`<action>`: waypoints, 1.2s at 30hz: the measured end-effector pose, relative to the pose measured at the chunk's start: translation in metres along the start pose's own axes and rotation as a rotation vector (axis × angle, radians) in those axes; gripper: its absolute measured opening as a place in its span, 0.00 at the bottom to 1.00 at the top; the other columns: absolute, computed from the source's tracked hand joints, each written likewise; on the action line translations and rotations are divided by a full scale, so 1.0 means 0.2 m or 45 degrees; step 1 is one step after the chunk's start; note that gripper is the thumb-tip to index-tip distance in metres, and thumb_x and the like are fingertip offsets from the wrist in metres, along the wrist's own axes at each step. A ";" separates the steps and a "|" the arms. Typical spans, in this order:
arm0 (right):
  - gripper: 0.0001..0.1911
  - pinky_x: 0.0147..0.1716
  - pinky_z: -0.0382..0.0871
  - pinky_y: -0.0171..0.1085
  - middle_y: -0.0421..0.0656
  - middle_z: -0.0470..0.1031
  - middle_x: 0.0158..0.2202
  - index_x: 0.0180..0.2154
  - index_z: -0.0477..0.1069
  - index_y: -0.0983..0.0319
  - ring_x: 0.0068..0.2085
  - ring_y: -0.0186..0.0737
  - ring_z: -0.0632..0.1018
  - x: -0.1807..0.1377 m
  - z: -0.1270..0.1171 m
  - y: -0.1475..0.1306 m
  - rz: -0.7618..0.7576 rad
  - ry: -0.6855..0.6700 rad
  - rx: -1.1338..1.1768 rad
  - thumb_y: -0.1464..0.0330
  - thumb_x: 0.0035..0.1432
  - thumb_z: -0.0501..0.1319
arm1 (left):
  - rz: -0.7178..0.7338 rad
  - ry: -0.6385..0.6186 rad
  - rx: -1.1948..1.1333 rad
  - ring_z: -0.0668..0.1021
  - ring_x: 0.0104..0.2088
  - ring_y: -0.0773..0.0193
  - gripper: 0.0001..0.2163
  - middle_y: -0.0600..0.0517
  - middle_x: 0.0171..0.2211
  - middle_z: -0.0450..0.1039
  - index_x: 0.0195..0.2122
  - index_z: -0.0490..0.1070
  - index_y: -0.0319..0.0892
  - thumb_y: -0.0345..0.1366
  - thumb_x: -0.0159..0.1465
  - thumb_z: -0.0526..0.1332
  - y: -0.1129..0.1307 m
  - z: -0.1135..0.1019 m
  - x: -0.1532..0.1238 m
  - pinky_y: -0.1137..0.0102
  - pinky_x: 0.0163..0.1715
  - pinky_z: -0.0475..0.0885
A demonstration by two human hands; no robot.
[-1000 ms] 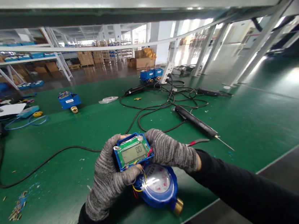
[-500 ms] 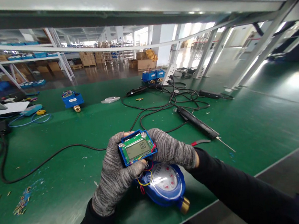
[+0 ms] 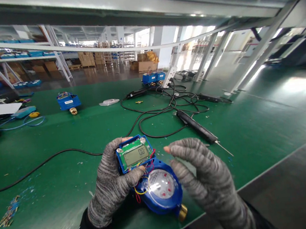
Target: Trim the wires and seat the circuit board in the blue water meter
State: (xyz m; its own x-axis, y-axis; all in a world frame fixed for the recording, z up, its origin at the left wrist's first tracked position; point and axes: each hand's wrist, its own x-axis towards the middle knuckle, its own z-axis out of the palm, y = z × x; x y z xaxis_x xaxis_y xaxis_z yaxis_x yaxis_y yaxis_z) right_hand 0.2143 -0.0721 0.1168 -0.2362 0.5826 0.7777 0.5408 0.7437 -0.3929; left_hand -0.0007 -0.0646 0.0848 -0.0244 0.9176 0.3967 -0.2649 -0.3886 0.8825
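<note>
A blue water meter (image 3: 162, 191) with a round dial and a brass fitting lies on the green mat near the front edge. Above it sits a blue-framed green circuit board with an LCD display (image 3: 135, 155), joined to the meter by red and yellow wires. My left hand (image 3: 110, 184), in a grey fingerless glove, is closed round the board's left side, thumb along its lower edge. My right hand (image 3: 206, 182), gloved the same, hovers just right of the meter, fingers spread, holding nothing.
A black electric screwdriver (image 3: 198, 128) with its cord lies behind my right hand. Black cables (image 3: 44, 159) loop across the mat. Other blue meters (image 3: 68, 101) (image 3: 153, 78) stand further back. Small brass parts (image 3: 8, 217) are scattered at the left. The table edge (image 3: 261, 177) runs along the right.
My right hand has let go of the display board and drawn back to the right with its fingers spread. My left hand still holds the board over the meter.
</note>
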 end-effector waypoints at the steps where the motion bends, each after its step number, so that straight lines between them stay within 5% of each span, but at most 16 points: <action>1: 0.18 0.50 0.71 0.41 0.43 0.76 0.47 0.53 0.70 0.59 0.50 0.38 0.75 -0.03 0.02 -0.04 -0.039 -0.006 -0.002 0.76 0.62 0.60 | 0.017 0.026 0.030 0.83 0.46 0.63 0.28 0.54 0.50 0.77 0.52 0.71 0.52 0.29 0.53 0.76 0.00 0.01 0.00 0.74 0.46 0.80; 11: 0.17 0.49 0.72 0.48 0.48 0.76 0.47 0.52 0.69 0.63 0.47 0.43 0.75 -0.03 0.16 -0.13 -0.075 0.092 -0.119 0.77 0.62 0.60 | 0.129 0.120 0.244 0.81 0.50 0.58 0.29 0.50 0.54 0.74 0.54 0.70 0.51 0.33 0.53 0.76 -0.03 0.01 -0.02 0.66 0.50 0.80; 17: 0.18 0.55 0.70 0.44 0.47 0.78 0.48 0.53 0.70 0.63 0.50 0.39 0.76 -0.04 0.19 -0.12 -0.039 0.154 -0.133 0.78 0.63 0.60 | 0.292 0.211 0.520 0.78 0.55 0.53 0.30 0.48 0.55 0.73 0.55 0.70 0.48 0.38 0.53 0.76 -0.03 0.01 -0.02 0.58 0.56 0.77; 25: 0.15 0.50 0.77 0.32 0.43 0.79 0.48 0.52 0.76 0.60 0.50 0.34 0.79 -0.03 0.18 -0.11 0.384 0.135 0.292 0.72 0.65 0.60 | 0.364 0.223 0.672 0.75 0.58 0.54 0.31 0.49 0.57 0.71 0.58 0.67 0.49 0.37 0.54 0.76 -0.05 0.00 -0.03 0.58 0.59 0.74; 36: 0.13 0.49 0.79 0.44 0.44 0.81 0.45 0.47 0.79 0.59 0.47 0.43 0.82 -0.01 0.17 -0.07 0.691 0.014 0.454 0.64 0.62 0.62 | 0.494 0.202 0.842 0.74 0.59 0.53 0.32 0.49 0.57 0.70 0.58 0.66 0.48 0.36 0.54 0.76 -0.06 0.00 -0.04 0.58 0.60 0.73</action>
State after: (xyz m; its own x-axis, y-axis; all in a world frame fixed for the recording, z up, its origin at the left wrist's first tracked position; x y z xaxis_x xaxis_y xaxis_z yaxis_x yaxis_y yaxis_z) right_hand 0.1790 -0.0729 0.1037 0.0047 0.9041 0.4273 0.2792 0.4092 -0.8687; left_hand 0.0030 -0.0670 0.0719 -0.1487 0.6876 0.7107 0.4186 -0.6074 0.6752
